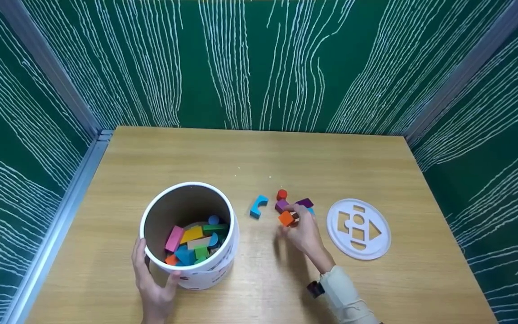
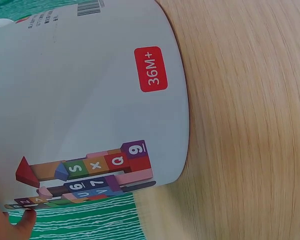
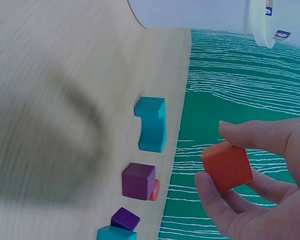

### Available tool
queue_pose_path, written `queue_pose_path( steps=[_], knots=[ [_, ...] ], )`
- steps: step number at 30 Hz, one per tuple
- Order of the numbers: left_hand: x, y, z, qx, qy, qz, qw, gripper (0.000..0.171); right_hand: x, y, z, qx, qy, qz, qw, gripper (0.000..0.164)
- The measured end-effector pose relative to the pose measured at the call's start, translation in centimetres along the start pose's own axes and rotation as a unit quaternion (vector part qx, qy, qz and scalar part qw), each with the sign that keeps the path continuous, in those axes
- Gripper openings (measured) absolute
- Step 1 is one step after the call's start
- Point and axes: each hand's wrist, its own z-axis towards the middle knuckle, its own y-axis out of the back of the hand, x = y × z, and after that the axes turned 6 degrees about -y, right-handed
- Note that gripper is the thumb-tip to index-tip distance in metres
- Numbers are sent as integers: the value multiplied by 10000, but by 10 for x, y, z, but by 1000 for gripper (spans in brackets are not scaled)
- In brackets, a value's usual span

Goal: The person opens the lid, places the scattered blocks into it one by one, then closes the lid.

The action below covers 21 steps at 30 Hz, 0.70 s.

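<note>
My right hand pinches an orange cube between thumb and fingers, raised above the table. Near it lie a blue arch block, a red cylinder, a purple cube, a dark purple block and another blue block. My left hand rests against the outside of a white round bucket, fingers along its left side and thumb at the front below the rim. Inside the bucket are several coloured blocks.
Right of the loose blocks, a white round lid with shaped cutouts lies flat on the wooden table. Green walls with white wavy lines close off the back and both sides.
</note>
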Motion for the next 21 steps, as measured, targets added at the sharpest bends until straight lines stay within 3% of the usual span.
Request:
queue_pose_path(
  steps=[5,14,21],
  knots=[
    [1,0,0,-18,-103,-160,9998,84,7,2,-2,-92,316,34,9995,46],
    [-1,1,1,78,83,-151,9998,84,26,10,-6,-147,863,-111,9961,45],
    [0,1,0,41,-19,-131,9999,84,44,16,-8,-56,1005,-227,9947,44]
  ],
)
